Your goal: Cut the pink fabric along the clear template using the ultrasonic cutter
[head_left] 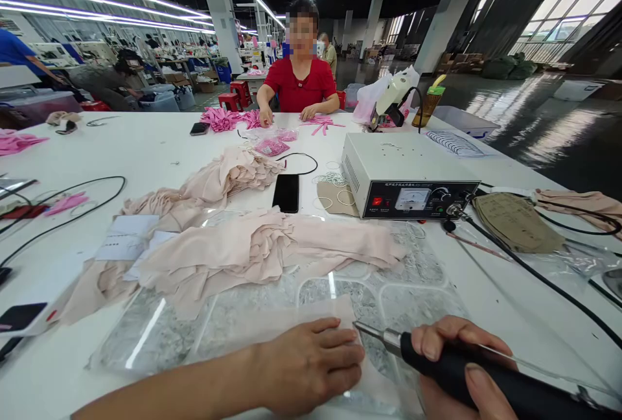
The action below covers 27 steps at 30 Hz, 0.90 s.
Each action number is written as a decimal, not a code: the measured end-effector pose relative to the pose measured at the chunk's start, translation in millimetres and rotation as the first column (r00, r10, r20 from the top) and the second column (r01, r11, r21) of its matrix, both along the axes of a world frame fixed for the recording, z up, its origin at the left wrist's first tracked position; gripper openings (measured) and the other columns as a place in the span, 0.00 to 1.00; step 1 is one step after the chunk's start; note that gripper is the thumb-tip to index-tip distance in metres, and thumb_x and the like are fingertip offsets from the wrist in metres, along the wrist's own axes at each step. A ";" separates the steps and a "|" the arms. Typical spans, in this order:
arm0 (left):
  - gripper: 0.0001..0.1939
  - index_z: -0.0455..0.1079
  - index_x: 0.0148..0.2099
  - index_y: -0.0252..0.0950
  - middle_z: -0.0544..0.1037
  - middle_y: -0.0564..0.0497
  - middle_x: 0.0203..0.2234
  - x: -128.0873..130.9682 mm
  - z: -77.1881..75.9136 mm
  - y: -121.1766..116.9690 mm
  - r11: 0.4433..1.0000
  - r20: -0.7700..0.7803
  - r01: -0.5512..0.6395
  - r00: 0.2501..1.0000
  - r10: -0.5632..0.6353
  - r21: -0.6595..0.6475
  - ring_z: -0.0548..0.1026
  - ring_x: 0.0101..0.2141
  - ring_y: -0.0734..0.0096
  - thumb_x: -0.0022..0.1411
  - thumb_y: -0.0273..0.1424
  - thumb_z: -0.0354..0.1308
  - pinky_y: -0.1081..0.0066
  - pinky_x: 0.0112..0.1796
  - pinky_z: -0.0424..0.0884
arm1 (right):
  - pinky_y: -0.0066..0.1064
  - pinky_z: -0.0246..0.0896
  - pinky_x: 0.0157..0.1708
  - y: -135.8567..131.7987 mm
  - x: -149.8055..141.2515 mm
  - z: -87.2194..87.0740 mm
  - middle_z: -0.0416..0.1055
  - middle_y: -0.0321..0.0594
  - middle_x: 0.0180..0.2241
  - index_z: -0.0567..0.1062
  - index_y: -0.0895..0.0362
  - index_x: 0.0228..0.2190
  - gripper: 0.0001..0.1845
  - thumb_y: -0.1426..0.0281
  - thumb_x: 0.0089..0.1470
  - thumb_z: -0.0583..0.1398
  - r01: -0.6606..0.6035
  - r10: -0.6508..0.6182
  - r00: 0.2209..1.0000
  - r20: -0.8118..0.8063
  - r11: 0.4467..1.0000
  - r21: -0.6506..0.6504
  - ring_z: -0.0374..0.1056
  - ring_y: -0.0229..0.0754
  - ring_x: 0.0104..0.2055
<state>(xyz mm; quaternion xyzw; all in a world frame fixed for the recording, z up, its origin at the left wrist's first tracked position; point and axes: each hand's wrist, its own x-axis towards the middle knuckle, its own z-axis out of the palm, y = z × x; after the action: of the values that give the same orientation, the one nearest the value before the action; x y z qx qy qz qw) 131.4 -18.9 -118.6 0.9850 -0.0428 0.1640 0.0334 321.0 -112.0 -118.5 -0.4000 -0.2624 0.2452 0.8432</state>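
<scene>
My left hand (313,361) lies palm down with its fingers stretched, pressing a thin pale pink fabric piece (340,310) against a clear sheet (272,293). In my right hand (461,355) is a black ultrasonic handpiece (437,368) with a tapered metal tip. That tip meets the fabric's edge just beside my left fingers; whether it touches the cloth is hard to tell. Beyond my hands lies a heap of pale pink fabric pieces (272,238). A black cable (529,268) is plugged into the front of the grey control box (413,174).
A black phone (286,193) and loose cords stand before the box. White labels (126,236) lie on the fabric at left. Olive fabric (518,222) is at right. Across the table, a person in red (301,83) handles pink strips (323,123). A drink cup (430,102) stands behind the box.
</scene>
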 end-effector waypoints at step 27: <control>0.13 0.69 0.51 0.32 0.74 0.47 0.52 -1.0 -7.7 -4.3 0.997 -0.009 -0.070 0.998 0.070 -0.032 0.68 0.54 0.63 0.73 0.28 0.44 0.63 0.58 0.58 | 0.31 0.60 0.21 -5.4 -1.3 8.7 0.61 0.33 0.25 0.68 0.55 0.27 0.05 0.68 0.45 0.59 0.108 -0.109 0.993 -0.044 0.994 -0.025 0.59 0.34 0.21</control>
<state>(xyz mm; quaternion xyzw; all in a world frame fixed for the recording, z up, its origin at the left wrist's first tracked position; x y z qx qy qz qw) 130.3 -23.1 -126.3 0.9859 -0.0056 0.1617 0.0436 319.7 -117.4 -109.7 -0.4175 -0.2185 0.2109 0.8565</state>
